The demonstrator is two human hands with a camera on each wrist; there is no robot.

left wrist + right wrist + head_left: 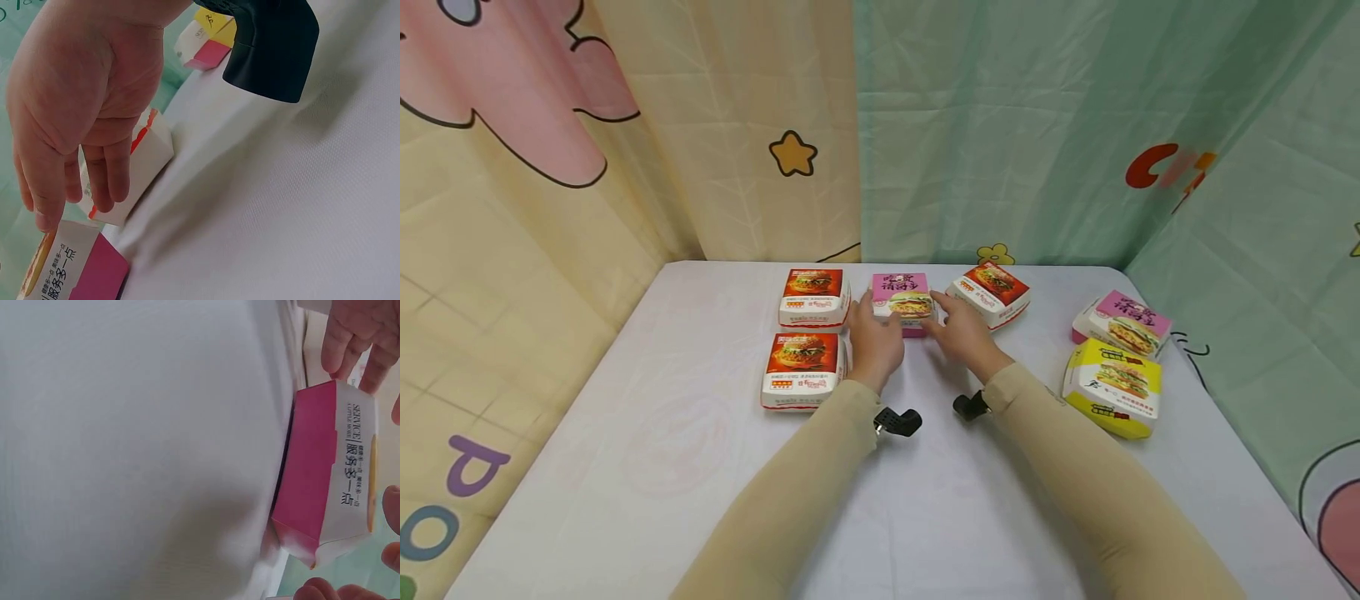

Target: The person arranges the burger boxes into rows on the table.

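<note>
A burger box (901, 287) with a pink-and-white lid and magenta base sits at the table's back middle, between both hands. My left hand (876, 343) is at its left side, fingers stretched along it and thumb over the front; in the right wrist view that hand's fingers (337, 347) are fairly straight beside the box's end (306, 469). My right hand (967, 337) is at the right side, index finger and thumb reaching toward the box. In the left wrist view one fingertip of the right hand (87, 94) meets the box's (97, 275) upper edge; its other fingers hang down.
Two red-and-white burger boxes (814, 297) (803, 367) stand one before the other at left. Another red-and-white box (992, 292) lies angled just right of the hands. Farther right are a second pink-and-white box (1123, 321) and a yellow one (1112, 387). Curtains (925, 125) hang behind the white table (895, 517).
</note>
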